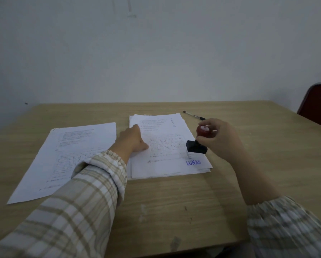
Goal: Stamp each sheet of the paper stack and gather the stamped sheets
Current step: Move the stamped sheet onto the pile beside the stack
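A stack of printed sheets lies at the middle of the wooden table. Its top sheet bears a blue "LUNAS" stamp mark near the lower right corner. My left hand rests flat on the left part of the top sheet, fingers spread. My right hand holds a stamp with a red knob and a black base, lifted just above the mark and tilted. A separate sheet lies to the left of the stack, partly under my left sleeve.
A black pen lies behind the stack toward the right. A dark red chair back stands at the table's far right corner. A pale wall runs along the table's far edge.
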